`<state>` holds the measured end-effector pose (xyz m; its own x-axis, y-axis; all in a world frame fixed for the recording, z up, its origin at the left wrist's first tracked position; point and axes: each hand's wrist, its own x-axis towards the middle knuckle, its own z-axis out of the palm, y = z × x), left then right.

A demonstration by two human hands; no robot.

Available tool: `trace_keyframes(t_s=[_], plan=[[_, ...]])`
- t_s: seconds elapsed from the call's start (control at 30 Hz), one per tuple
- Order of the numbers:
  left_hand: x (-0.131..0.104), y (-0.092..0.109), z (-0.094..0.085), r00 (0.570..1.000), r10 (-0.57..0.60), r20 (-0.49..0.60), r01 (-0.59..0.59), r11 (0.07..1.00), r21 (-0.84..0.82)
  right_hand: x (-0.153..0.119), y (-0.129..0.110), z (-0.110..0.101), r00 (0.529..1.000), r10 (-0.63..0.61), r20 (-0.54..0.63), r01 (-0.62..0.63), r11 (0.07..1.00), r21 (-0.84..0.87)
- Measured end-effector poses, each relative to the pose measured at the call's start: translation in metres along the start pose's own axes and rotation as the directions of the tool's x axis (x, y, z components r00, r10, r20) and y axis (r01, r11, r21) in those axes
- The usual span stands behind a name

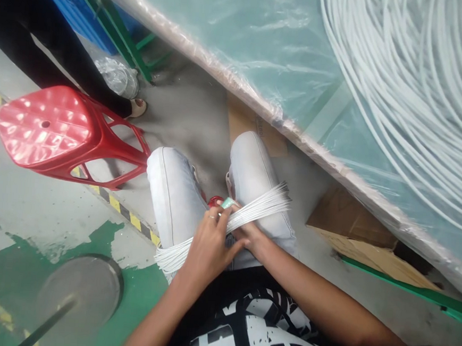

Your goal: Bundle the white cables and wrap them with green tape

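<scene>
A bundle of thin white cables (263,206) lies across the lap, its trimmed ends fanning out over the right thigh and its other end over the left thigh. My left hand (211,239), with a ring on one finger, closes over the middle of the bundle from above. Beneath the same stretch, my right hand (251,235) grips the cables, its fingers partly hidden by them. A small light-green piece (228,202) shows at the fingertips; I cannot make out what it is. Just beyond the fingers is something small and red (214,201), mostly covered.
A plastic-covered green table (264,53) runs along the right, with a large coil of white cable (414,75) on top. Cardboard boxes (351,217) sit underneath. To the left are a red stool (50,127), a person's dark-clothed legs (61,37) and a round metal base (86,289).
</scene>
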<state>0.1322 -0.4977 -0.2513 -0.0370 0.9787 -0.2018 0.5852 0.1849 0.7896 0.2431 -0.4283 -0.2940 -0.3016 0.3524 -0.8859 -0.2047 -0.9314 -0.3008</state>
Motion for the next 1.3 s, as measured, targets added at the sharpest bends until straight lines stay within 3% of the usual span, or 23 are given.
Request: trace_keyframes(t_s=[0.07, 0.23, 0.43, 0.7, 0.83, 1.0, 1.1, 1.2, 1.27, 1.3], plan=[[0.0, 0.001, 0.006, 0.999, 0.014, 0.03, -0.016, 0.998, 0.066, -0.005, 0.006, -0.003, 0.998, 0.009, -0.069, -0.006, 0.999, 0.044], [0.004, -0.008, 0.005, 0.996, -0.029, 0.079, 0.03, 0.999, -0.017, -0.05, 0.007, -0.013, 0.973, -0.025, -0.228, 0.035, 0.999, 0.04], [0.012, -0.008, -0.001, 0.973, -0.173, 0.151, 0.196, 0.968, -0.155, -0.108, -0.007, -0.014, 0.998, -0.04, -0.05, 0.045, 0.995, 0.093], [0.019, -0.02, 0.01, 0.976, -0.167, 0.142, 0.208, 0.91, -0.358, -0.12, 0.01, -0.002, 0.991, -0.012, -0.137, 0.035, 0.985, 0.168], [0.02, -0.023, 0.016, 0.962, -0.214, 0.168, 0.257, 0.916, -0.307, -0.133, 0.011, -0.002, 0.99, -0.025, -0.136, 0.037, 0.995, 0.088], [0.015, -0.013, 0.011, 0.969, -0.189, 0.158, 0.226, 0.938, -0.261, -0.14, 0.007, -0.003, 0.992, -0.021, -0.126, 0.035, 0.994, 0.107], [0.017, -0.012, -0.002, 0.95, -0.107, 0.294, 0.236, 0.863, -0.448, -0.144, 0.0, 0.005, 0.988, 0.039, -0.149, -0.016, 0.988, 0.157], [0.024, -0.016, -0.015, 0.869, 0.064, 0.49, 0.286, 0.743, -0.605, -0.154, -0.011, 0.02, 0.969, 0.126, -0.211, -0.087, 0.979, 0.185], [0.026, -0.018, -0.023, 0.823, 0.097, 0.56, 0.302, 0.76, -0.575, -0.159, -0.019, 0.031, 0.945, 0.189, -0.268, -0.13, 0.966, 0.224], [0.024, -0.017, -0.027, 0.838, 0.081, 0.539, 0.282, 0.781, -0.556, -0.161, -0.022, 0.036, 0.938, 0.204, -0.28, -0.137, 0.961, 0.24]])
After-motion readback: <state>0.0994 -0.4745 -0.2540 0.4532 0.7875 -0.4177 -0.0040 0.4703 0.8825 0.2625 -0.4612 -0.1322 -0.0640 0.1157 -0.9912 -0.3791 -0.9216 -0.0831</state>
